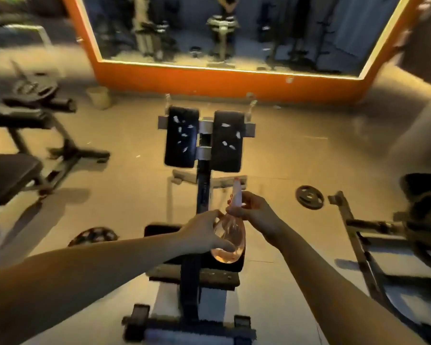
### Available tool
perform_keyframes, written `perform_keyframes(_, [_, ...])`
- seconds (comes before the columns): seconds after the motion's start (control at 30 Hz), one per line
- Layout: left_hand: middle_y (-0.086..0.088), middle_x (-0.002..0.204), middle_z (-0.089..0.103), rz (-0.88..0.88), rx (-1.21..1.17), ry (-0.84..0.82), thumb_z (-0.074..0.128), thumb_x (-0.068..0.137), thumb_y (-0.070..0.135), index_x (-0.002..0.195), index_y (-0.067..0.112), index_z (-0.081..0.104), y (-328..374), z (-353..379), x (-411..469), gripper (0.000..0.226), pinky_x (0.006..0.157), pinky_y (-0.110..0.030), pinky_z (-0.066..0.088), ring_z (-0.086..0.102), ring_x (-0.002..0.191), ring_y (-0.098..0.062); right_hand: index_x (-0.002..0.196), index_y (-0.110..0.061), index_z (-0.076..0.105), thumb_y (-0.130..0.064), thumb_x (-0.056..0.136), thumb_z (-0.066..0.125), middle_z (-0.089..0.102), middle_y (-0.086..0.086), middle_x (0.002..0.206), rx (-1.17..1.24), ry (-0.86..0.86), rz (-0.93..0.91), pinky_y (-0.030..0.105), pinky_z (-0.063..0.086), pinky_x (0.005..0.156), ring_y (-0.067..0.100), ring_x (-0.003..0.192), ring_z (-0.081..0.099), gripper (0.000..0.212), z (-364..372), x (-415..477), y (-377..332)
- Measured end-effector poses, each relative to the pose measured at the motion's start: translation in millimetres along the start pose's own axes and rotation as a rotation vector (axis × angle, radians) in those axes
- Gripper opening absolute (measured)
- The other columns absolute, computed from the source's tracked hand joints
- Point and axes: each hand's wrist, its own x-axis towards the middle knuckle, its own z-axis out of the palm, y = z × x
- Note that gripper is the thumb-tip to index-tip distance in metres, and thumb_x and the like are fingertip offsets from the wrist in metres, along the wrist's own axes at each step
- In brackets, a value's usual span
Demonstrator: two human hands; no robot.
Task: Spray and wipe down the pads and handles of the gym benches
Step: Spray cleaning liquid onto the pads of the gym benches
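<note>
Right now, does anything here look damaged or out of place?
Yes. Both black pads carry scattered white spots that look like tears in the cover; blur prevents certainty. A weight plate lies loose on the floor to the right.

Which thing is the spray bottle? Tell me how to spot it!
Find the big orange-framed mirror, then the bench with two black pads in front of it. Nearer than those pads, the left hand and the right hand hold the spray bottle. It is the only see-through thing, round-bellied with a white top.

Wide head-worn view, forward and down over the bench (182, 155)
</note>
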Motion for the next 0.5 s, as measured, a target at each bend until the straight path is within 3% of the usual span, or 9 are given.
perform_keyframes(0.1, [0.016, 0.119, 0.066, -0.131, -0.047, 0.120, 0.088, 0.054, 0.064, 0.129, 0.035, 0.056, 13, 42, -29, 0.087, 0.092, -0.035, 0.052, 0.062, 0.106, -0.010, 0.119, -0.026, 0.059, -0.029, 0.090, 0.076, 0.066, -0.006, 0.107, -0.017, -0.163, -0.007, 0.023, 0.056, 0.077, 0.017, 0.099, 0.067, 0.034, -11, -12, 15])
perform_keyframes(0.2, [0.012, 0.125, 0.064, -0.246, -0.070, 0.207, 0.084, 0.048, 0.072, 0.136, 0.032, 0.053, 24, 88, -50, 0.102, 0.097, -0.040, 0.052, 0.061, 0.111, -0.013, 0.116, -0.019, 0.062, -0.028, 0.089, 0.077, 0.068, 0.009, 0.111, -0.099, -0.284, -0.029, 0.040, 0.059, 0.090, 0.024, 0.099, 0.068, 0.032, -20, -31, 37])
perform_keyframes(0.33, [0.017, 0.118, 0.064, -0.308, -0.123, 0.262, 0.085, 0.051, 0.067, 0.131, 0.035, 0.053, 41, 148, -64, 0.092, 0.099, -0.041, 0.051, 0.060, 0.109, -0.009, 0.110, -0.026, 0.063, -0.028, 0.087, 0.079, 0.068, 0.009, 0.113, -0.102, -0.350, -0.065, 0.043, 0.058, 0.093, 0.023, 0.102, 0.067, 0.028, -41, -57, 76])
perform_keyframes(0.4, [0.018, 0.117, 0.063, -0.322, -0.155, 0.263, 0.085, 0.051, 0.065, 0.131, 0.036, 0.053, 48, 179, -65, 0.091, 0.100, -0.041, 0.051, 0.059, 0.109, -0.007, 0.109, -0.031, 0.062, -0.030, 0.087, 0.080, 0.068, 0.004, 0.114, -0.089, -0.373, -0.066, 0.038, 0.059, 0.091, 0.020, 0.103, 0.067, 0.029, -56, -69, 101])
perform_keyframes(0.5, [0.013, 0.125, 0.059, -0.341, -0.183, 0.260, 0.087, 0.053, 0.062, 0.138, 0.034, 0.049, 57, 230, -63, 0.097, 0.103, -0.041, 0.049, 0.056, 0.114, -0.011, 0.107, -0.036, 0.058, -0.027, 0.089, 0.078, 0.067, -0.001, 0.113, -0.077, -0.429, -0.061, 0.020, 0.054, 0.080, 0.012, 0.098, 0.066, 0.029, -81, -88, 138])
